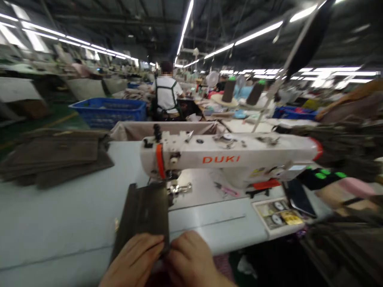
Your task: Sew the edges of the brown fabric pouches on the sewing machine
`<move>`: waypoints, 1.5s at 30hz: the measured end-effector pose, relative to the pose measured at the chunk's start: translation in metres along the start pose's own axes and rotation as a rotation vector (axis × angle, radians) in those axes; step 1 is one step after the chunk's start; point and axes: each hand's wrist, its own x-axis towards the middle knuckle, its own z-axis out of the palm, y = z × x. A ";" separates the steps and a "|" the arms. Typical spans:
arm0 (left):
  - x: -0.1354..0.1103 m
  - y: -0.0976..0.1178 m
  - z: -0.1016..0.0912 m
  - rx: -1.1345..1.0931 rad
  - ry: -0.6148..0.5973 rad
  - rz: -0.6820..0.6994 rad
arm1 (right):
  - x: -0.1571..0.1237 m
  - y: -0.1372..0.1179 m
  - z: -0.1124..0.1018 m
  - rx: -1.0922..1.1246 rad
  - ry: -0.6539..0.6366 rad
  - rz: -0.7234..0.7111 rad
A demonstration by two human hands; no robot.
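Dark cloth (146, 211) extends forward from left grip (136, 257) and right grip (191, 257).

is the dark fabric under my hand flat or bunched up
Flat where visible: the dark fabric has straight sides; the left hand partly hides its near end.

A dark olive-brown fabric piece (146, 211), long and roughly rectangular, lies mostly flat on the bench (74, 215), to the left and near side of the white sewing machine (221, 155). Its far end sits just beside the sewing machine's metal foot (179, 188); fingers (149, 242) cover part of its near end, away from the sewing machine.
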 end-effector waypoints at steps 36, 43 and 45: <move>-0.012 0.012 -0.008 -0.178 -0.337 -0.152 | -0.020 0.013 -0.008 0.295 0.061 0.002; -0.011 0.006 -0.010 -0.161 -0.359 -0.093 | -0.010 0.015 -0.009 0.178 0.081 -0.084; -0.012 0.002 -0.008 -0.138 -0.274 -0.027 | -0.004 0.016 -0.006 0.083 0.105 -0.121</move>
